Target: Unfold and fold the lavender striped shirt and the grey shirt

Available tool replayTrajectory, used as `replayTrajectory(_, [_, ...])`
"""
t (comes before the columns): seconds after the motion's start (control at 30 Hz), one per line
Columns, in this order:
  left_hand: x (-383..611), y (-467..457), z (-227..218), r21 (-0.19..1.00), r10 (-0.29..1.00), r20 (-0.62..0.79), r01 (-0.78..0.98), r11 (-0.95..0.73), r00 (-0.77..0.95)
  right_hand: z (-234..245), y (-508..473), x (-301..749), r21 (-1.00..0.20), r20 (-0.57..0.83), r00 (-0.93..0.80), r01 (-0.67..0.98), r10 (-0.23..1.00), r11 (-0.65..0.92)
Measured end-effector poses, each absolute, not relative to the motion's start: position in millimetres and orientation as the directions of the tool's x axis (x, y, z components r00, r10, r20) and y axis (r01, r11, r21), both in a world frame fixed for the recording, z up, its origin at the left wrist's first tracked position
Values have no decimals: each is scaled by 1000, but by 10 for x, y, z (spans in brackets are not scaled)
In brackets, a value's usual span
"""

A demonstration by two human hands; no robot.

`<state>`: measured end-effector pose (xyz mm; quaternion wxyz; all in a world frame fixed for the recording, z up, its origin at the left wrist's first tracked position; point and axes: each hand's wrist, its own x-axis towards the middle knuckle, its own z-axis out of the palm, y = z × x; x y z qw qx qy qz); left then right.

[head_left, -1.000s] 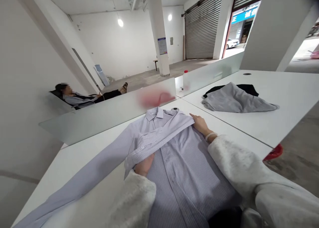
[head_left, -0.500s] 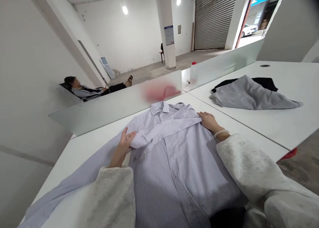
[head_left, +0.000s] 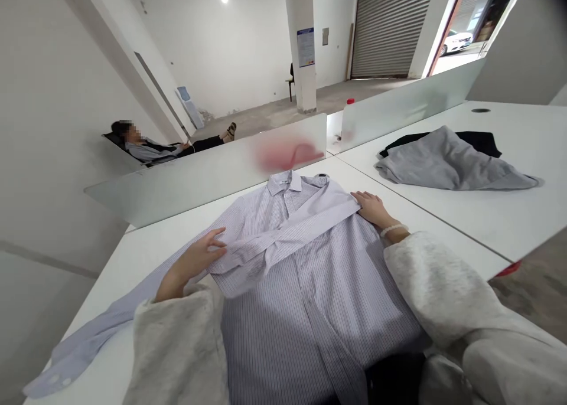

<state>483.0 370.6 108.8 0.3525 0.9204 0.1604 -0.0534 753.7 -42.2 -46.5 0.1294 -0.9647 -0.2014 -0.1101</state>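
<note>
A pale lilac striped shirt [head_left: 310,287] lies flat, collar away from me, on the white table [head_left: 146,257]. One sleeve is folded across the chest; the other sleeve [head_left: 88,346] trails out to the near left. My left hand [head_left: 201,254] pinches the cuff end of the folded sleeve at the shirt's left side. Fingers stretched out, my right hand [head_left: 374,209] rests flat on the shirt's right shoulder where the fold starts. Both arms wear fluffy white sleeves.
A frosted divider [head_left: 199,180] runs along the table's far edge. A grey garment [head_left: 443,163] over a black one lies on the adjoining table to the right. A person [head_left: 150,148] reclines in a chair at the far left.
My left hand has come out from under the folded sleeve, taken its cuff and drawn it left across the chest. The right hand stays on the shoulder. The camera view has tilted downward.
</note>
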Motion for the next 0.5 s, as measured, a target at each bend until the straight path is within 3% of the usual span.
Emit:
replayTrajectory(0.1, [4885, 3762, 925, 259, 378, -230, 431, -865, 897, -458, -424, 7523, -209, 262, 895, 417, 361, -884])
replayTrajectory(0.17, [4930, 3664, 876, 113, 395, -223, 426, -898, 891, -459, -426, 7528, -210, 255, 898, 412, 357, -887])
replayTrajectory(0.2, [4944, 3590, 880, 103, 369, -228, 400, -911, 901, -461, -427, 7534, -210, 251, 900, 409, 356, -888])
replayTrajectory(0.33, [4916, 3431, 996, 246, 159, -323, 245, -938, 933, -474, -429, 7564, -203, 232, 906, 402, 355, -893])
replayTrajectory(0.5, [4742, 3691, 1126, 107, 298, -375, 360, -927, 878, -466, -431, 7556, -202, 223, 899, 422, 378, -884])
